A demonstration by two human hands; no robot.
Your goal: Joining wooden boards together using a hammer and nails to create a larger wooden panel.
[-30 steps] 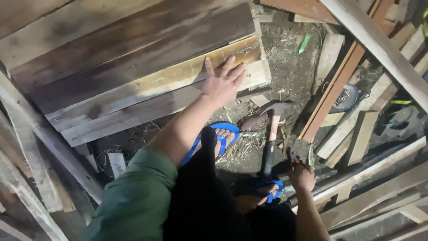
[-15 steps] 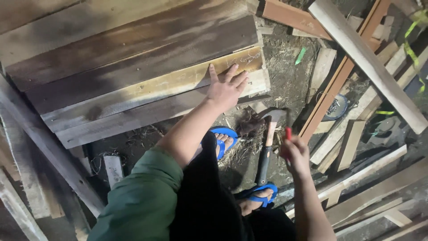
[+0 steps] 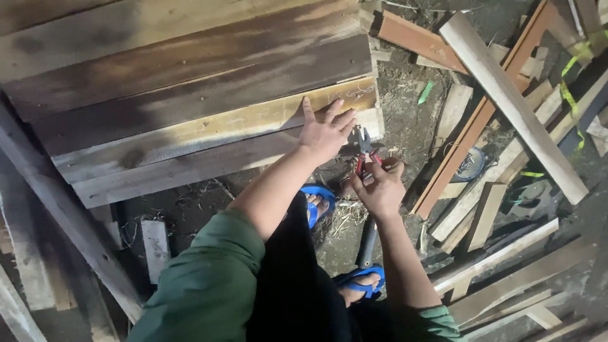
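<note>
Left hand point(image 3: 326, 132) spread flat on pale weathered wooden plank point(image 3: 209, 130); right hand point(image 3: 380, 187) closed around red-handled metal pliers point(image 3: 365, 152), jaws pointing up beside plank's end.

A: Where's the left hand point(image 3: 324, 134)?
B: Flat on the pale weathered wooden plank point(image 3: 209, 130), w/ the red-handled metal pliers point(image 3: 363, 151) just right, in the right hand point(image 3: 380, 190).
A: Behind?
B: More planks.

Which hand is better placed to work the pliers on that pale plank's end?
Right. The right hand already grips the red-handled pliers, jaws pointing at the pale plank. The left hand lies flat on that plank, probably steadying it.
</note>
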